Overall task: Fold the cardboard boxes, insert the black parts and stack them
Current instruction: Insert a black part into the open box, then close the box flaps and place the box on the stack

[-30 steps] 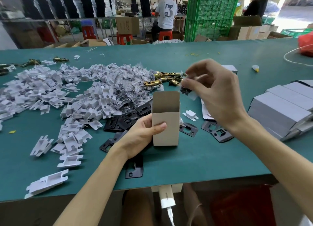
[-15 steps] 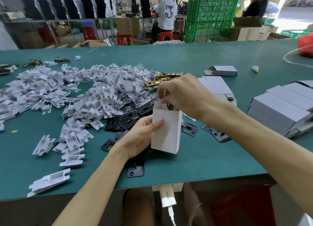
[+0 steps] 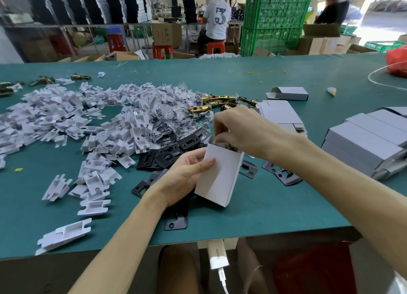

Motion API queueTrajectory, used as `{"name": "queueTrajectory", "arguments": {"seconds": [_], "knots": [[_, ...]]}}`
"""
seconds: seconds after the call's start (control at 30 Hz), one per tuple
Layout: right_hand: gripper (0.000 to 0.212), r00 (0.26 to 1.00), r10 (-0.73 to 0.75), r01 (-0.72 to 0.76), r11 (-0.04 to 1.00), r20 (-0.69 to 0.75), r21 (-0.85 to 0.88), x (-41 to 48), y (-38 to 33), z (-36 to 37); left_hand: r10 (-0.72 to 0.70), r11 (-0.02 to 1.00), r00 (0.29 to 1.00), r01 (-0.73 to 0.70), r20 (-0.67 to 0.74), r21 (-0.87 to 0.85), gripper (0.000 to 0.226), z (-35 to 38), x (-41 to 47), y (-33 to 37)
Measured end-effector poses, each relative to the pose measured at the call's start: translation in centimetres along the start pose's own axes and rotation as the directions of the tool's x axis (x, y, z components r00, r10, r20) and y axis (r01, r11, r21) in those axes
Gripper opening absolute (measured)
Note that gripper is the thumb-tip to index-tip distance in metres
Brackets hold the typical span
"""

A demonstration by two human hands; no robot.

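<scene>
The small white cardboard box sits at the centre of the frame. It is lifted off the green tabletop and leaning to the right, with its open mouth turned up toward the other hand. The left hand grips it from the left side, thumb flat across the front panel and fingers wrapped behind, most likely so the walls stay square while something goes in.

The right hand comes in from above. Its fingertips are bunched and pointed down at the mouth, pinching a small dark packet that is partly inside. What the packet contains is too hidden to tell. By my reading, this is the inserting step, with closing the flaps and stacking not yet done.

Flat black metal plates with cut-outs lie loose just behind and below the box, within easy reach. Left of centre a wide heap of white folded card inserts spreads out, with clear plastic bags above the plates and brass-coloured latches beyond those. Flat white box blanks lie behind the right wrist. At the right edge, closed grey-white boxes lie stacked in rows, probably finished ones.
</scene>
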State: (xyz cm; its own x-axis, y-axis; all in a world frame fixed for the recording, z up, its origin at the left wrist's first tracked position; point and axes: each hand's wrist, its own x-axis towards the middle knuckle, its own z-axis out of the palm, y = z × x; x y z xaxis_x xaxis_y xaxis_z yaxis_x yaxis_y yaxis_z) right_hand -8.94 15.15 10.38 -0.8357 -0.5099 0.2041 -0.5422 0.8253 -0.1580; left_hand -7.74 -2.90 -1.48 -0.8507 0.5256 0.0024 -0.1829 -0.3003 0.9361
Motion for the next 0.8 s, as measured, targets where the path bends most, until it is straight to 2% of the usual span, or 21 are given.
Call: {"name": "queueTrajectory", "arguments": {"seconds": [0.1,0.23,0.3,0.47,0.5,0.6,0.67,0.8], "knots": [[0.005,1.000,-0.016,0.017,0.998,-0.017,0.059,-0.5,0.4,0.4,0.007,1.000,1.000,-0.007,-0.004,-0.002,0.046,0.0,0.0,-0.1],[0.006,0.980,0.000,0.026,0.991,-0.197,0.129,-1.1,1.0,0.9,0.018,1.000,1.000,-0.018,-0.010,0.005,0.042,0.1,0.0,0.0],[0.006,0.974,-0.002,0.031,0.992,-0.227,0.123,-1.3,1.1,1.2,0.029,1.000,1.000,-0.029,-0.009,0.003,0.041,0.2,0.0,0.0],[0.005,0.966,0.002,0.032,0.991,-0.260,0.127,-2.0,1.5,1.6,0.036,0.999,0.999,-0.036,-0.017,-0.024,0.056,0.1,0.1,0.1],[0.005,0.967,0.013,0.022,0.991,-0.255,0.133,-2.0,1.6,1.3,0.039,0.999,0.999,-0.040,-0.014,-0.026,0.060,0.1,0.1,0.1],[0.006,0.996,0.008,0.005,0.990,-0.091,0.141,-2.1,1.7,0.6,0.044,0.999,0.999,-0.044,-0.001,-0.005,0.064,0.1,0.1,0.1],[0.006,0.999,0.001,0.005,0.989,-0.036,0.149,-2.1,1.5,0.3,0.049,0.999,0.999,-0.049,-0.002,0.006,0.065,0.1,0.1,0.2],[0.019,0.998,0.008,-0.014,0.996,0.068,0.085,-2.3,0.8,0.4,0.057,0.998,0.998,-0.057,-0.014,0.017,0.063,0.0,0.0,0.1]]}}
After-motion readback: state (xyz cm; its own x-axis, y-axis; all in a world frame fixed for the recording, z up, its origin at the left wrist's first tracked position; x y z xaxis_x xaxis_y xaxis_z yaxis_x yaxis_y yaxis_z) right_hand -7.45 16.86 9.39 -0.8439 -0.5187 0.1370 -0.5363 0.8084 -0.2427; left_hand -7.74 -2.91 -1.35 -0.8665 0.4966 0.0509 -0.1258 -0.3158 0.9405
